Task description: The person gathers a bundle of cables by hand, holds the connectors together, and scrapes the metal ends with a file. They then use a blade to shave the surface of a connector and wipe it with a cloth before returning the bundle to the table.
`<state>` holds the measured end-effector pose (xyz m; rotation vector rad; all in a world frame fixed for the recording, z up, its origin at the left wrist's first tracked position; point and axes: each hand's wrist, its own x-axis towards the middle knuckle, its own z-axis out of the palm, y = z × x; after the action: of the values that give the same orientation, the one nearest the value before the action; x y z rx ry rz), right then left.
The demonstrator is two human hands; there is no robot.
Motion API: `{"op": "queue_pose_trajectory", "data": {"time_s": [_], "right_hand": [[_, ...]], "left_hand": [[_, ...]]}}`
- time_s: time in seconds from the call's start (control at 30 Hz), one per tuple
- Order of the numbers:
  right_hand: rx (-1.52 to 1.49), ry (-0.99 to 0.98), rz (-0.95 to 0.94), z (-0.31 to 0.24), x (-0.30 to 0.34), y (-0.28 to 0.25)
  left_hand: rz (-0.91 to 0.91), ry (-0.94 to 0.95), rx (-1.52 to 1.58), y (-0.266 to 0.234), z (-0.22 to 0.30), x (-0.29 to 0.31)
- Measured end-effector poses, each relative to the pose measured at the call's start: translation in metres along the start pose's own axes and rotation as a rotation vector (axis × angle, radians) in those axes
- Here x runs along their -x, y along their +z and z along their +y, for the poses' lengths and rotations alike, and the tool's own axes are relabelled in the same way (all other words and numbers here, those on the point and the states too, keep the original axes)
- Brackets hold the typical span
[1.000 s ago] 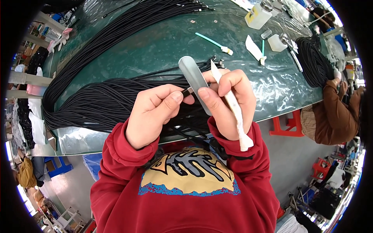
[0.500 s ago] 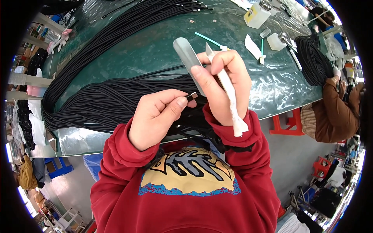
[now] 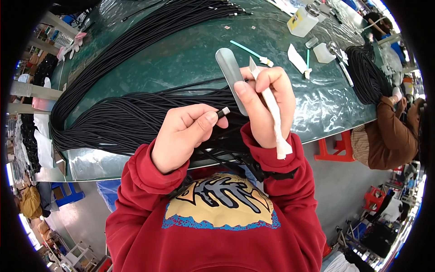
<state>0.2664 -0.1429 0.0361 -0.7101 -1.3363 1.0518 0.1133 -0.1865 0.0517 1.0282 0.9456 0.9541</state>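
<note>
My left hand (image 3: 179, 133) pinches a black cable by its plug, and the metal end of the USB plug (image 3: 224, 111) points up and right past the thumb. My right hand (image 3: 267, 106) is closed around two things. One is a grey, smooth, round-ended strip (image 3: 229, 70), gripped under the thumb. The other is a craft knife (image 3: 273, 111), its handle wrapped in white, with the pointed blade tilted up and left between thumb and fingers. The strip's lower end lies just right of the plug, with a small gap. Beneath both hands spreads a thick bundle of black cables (image 3: 113, 119).
More black cables (image 3: 131, 47) curve across the green table (image 3: 190, 59). Beyond my right hand lie teal-handled swabs (image 3: 247, 51), a white paper piece (image 3: 297, 59) and bottles (image 3: 302, 21). At the right, a person in brown (image 3: 392, 131) sits by a coiled cable bundle (image 3: 368, 75).
My right hand, with the knife and grey strip, has shifted slightly right and down, away from the plug. The plug in my left hand has turned a little, its metal now looking brighter.
</note>
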Motion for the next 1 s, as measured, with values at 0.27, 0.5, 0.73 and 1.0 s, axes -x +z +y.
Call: {"op": "queue_pose_trajectory", "data": {"time_s": [0.27,0.5,0.73,1.0], "right_hand": [[0.202,-0.189,-0.227,-0.009,0.007,0.008],[0.319,-0.442,-0.324,-0.008,0.008,-0.013],[0.184,-0.210,-0.143,-0.014,0.020,-0.015],[0.270,-0.061,-0.210,-0.029,0.002,0.009]], "left_hand": [[-0.070,-0.127,0.229,-0.008,0.000,-0.001],[-0.321,-0.143,0.622,-0.029,0.006,-0.007],[-0.154,0.003,0.371,-0.014,0.005,-0.002],[-0.033,0.094,0.063,-0.003,-0.002,-0.001]]}}
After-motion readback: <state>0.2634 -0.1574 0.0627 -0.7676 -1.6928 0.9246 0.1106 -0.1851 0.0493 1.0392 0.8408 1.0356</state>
